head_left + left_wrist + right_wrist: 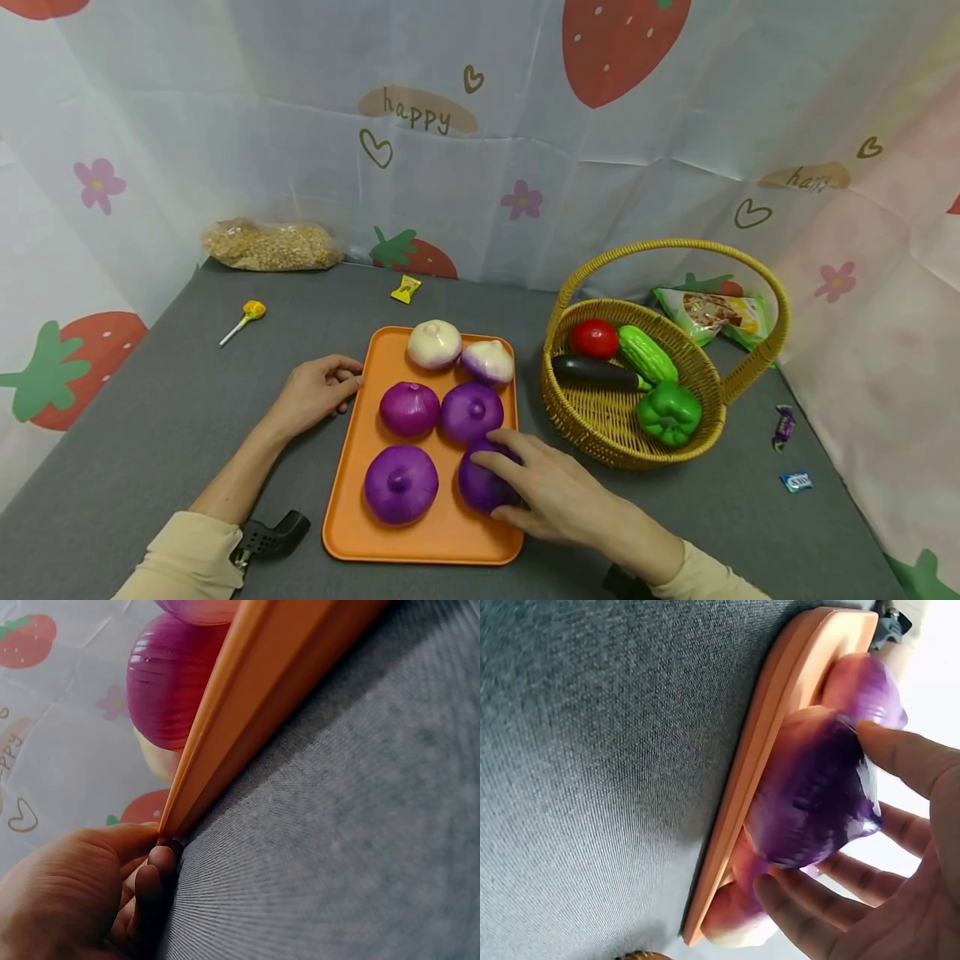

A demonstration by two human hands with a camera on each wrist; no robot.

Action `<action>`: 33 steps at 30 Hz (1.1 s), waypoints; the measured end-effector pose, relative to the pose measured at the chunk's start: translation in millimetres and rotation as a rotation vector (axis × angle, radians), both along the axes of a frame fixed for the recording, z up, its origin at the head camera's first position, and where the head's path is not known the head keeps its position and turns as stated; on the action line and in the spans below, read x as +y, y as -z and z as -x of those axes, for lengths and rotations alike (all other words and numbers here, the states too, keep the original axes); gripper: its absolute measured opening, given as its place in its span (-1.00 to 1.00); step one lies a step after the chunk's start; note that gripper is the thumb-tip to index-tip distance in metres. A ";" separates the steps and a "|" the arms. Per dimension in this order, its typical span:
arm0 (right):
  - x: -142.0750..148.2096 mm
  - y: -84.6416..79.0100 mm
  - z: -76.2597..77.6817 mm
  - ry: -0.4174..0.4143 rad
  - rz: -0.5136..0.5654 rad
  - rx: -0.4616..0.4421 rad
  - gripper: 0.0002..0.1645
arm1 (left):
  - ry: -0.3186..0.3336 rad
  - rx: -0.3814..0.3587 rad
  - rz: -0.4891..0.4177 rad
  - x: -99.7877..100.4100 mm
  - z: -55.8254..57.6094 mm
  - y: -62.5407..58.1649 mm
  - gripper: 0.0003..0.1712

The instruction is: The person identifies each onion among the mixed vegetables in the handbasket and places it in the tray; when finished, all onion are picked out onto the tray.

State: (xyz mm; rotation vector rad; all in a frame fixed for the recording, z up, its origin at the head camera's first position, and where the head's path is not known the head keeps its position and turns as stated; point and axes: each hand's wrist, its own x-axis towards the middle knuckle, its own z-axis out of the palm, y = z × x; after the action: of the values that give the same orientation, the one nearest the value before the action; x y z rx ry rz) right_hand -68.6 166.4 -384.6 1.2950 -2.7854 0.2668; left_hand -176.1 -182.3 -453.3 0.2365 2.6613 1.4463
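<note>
An orange tray [345, 517] lies on the grey table with several toy onions on it. At its back are two pale ones, a cream onion [434, 344] and a white-and-purple onion [488, 362]. In the middle sit a magenta onion [408, 409] and a purple onion [472, 413]; another purple onion [401, 484] is at the front left. My right hand [558, 492] holds the front-right purple onion [810, 795], thumb and fingers curved around it. At the tray's left edge, my left hand [318, 392] pinches the rim [187, 772] between thumb and fingers.
Right of the tray stands a wicker basket [555, 400] holding a tomato, cucumber, eggplant and green pepper. Behind it leans a snack packet [712, 315]. A lollipop [252, 311], yellow candy [406, 288] and bag of kernels [272, 245] lie farther back; two small candies lie far right.
</note>
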 end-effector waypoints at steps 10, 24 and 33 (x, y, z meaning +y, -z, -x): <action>5.5 -2.1 -1.3 0.008 0.050 0.016 -0.30 | 0.003 0.001 -0.003 0.2 0.4 -0.9 -0.66; 1.2 0.4 -4.0 0.052 0.101 -0.001 -0.33 | -0.003 -0.013 -0.007 0.1 -0.1 -0.8 -0.67; 0.1 2.0 -4.3 0.074 0.113 -0.011 -0.33 | 0.001 -0.012 -0.002 0.1 0.0 -0.3 -0.66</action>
State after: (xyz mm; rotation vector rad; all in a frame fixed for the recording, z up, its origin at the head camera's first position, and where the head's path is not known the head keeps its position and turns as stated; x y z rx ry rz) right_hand -64.3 166.5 -386.6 1.1672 -2.7747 0.4222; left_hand -176.1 -182.2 -453.0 0.2282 2.6507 1.4453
